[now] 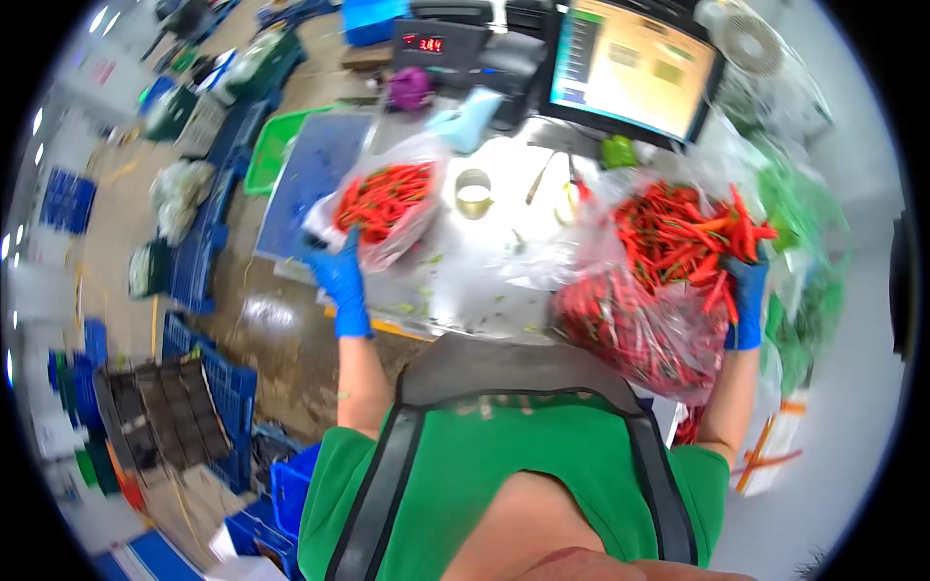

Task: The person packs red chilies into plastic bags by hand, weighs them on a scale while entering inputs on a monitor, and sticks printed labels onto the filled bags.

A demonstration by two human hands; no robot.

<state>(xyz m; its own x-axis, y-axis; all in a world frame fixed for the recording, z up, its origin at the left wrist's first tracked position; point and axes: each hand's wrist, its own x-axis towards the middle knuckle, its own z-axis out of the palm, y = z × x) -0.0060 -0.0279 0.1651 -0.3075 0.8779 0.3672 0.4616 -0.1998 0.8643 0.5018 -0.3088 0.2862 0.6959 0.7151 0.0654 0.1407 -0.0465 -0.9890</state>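
Note:
My left hand (339, 281), in a blue glove, grips the near left edge of a clear plastic bag (415, 232). Red chili peppers (386, 201) fill that small bag, which lies open on the left of the work surface. On the other side, my right hand (747, 295), also gloved in blue, is closed around a bunch of red chilies (741, 232) at the right edge of a large clear bag (639, 334). More red chilies (668, 237) are heaped in its mouth. Some fingers of both hands are hidden.
A metal tin (474, 194) stands mid-table (465, 290), among green scraps. Behind are a scale display (431, 46), a monitor (630, 73), a purple ball-like item (411, 89) and a green pepper (620, 151). A fan (746, 44) stands back right; blue crates (208, 387) sit left.

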